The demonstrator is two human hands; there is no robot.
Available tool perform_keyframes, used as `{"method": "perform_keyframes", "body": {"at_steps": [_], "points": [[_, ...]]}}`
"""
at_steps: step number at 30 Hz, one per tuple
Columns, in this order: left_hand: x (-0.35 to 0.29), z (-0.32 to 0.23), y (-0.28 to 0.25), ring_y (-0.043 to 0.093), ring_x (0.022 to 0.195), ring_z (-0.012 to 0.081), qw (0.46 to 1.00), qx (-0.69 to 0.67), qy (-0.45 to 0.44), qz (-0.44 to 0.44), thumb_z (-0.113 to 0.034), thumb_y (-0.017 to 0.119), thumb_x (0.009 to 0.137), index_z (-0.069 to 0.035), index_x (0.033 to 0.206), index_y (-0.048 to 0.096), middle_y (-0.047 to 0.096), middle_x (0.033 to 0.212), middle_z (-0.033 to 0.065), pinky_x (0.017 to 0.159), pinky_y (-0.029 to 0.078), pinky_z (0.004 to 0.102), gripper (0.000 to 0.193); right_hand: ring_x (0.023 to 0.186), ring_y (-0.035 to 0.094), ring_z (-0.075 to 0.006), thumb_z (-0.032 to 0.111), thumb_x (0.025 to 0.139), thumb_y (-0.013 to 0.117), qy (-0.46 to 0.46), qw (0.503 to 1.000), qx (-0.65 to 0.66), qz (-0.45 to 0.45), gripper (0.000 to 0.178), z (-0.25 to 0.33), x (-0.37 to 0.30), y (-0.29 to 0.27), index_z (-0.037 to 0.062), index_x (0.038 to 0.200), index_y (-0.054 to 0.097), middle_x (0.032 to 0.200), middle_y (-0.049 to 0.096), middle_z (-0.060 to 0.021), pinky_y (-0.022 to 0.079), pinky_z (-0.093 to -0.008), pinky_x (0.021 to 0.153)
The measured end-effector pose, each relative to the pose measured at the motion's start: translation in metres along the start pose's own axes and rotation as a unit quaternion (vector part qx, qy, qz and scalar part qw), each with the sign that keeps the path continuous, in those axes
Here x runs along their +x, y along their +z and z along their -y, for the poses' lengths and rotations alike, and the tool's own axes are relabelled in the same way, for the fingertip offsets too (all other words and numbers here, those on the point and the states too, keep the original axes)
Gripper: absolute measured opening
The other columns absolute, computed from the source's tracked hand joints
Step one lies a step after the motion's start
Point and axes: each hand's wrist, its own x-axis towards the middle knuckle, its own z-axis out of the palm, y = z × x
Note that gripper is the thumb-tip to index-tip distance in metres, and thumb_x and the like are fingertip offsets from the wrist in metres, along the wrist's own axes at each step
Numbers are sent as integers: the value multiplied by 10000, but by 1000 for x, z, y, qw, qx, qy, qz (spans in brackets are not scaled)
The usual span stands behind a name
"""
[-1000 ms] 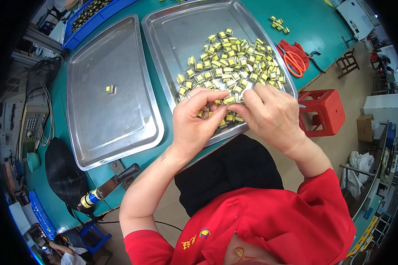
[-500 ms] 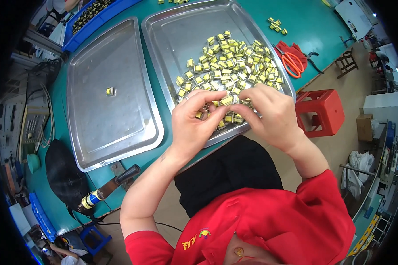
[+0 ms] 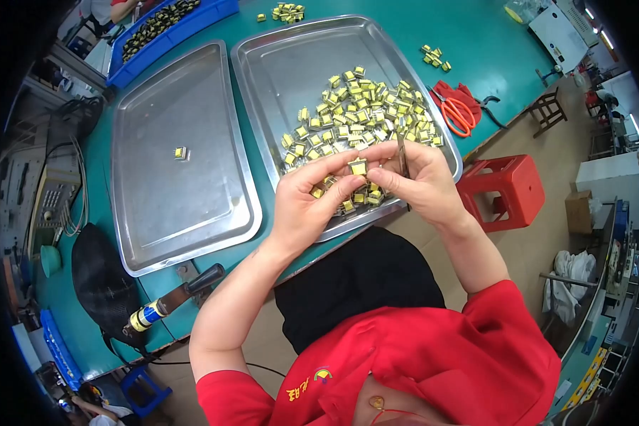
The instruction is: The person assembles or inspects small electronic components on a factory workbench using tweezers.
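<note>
Above the near part of the right metal tray [image 3: 291, 67], a small yellow-taped transformer [image 3: 358, 167] is held up between both hands. My left hand [image 3: 307, 202] pinches it from the left with thumb and fingers. From the other side, the thumb and index finger of my right hand [image 3: 427, 181] close on it. A thin dark metal tool [image 3: 402, 155], its kind unclear, also stands between the right-hand fingers. Many similar transformers [image 3: 366, 106] lie heaped in the tray beyond and under my hands. The left metal tray [image 3: 184, 206] holds a single transformer [image 3: 180, 153].
Orange-handled scissors [image 3: 458, 117] and a red cloth lie right of the tray, beside dark-handled pliers [image 3: 493, 110]. A blue bin [image 3: 184, 39] of dark parts stands far left. Nearer are a black-handled tool [image 3: 170, 302] and a black bag [image 3: 103, 284]. A red stool [image 3: 508, 192] stands right.
The transformer has come up into clearer view between my fingertips. The thin metal tool now shows upright in my right hand. The whole view has shifted slightly.
</note>
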Motion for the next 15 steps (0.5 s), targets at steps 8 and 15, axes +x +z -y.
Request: {"method": "perform_keyframes", "body": {"at_steps": [8,15], "points": [[2,2,-1,534,729,46,1000,8,9,0,-21,658,798,-7,1108,608,588,828,0,634,439,180,315,849,610,-109,-11,828,606,-1,998,56,-17,215,-1,1,3,-50,1038,579,927,631,-77,487,-217,752],[4,4,-3,555,849,90,997,-69,-10,-11,-72,648,822,0,1148,577,605,954,36,757,445,213,342,691,514,-20,-46,805,618,-64,993,-73,-64,225,7,-1,17,-33,1027,587,848,581,-15,399,-149,604]]}}
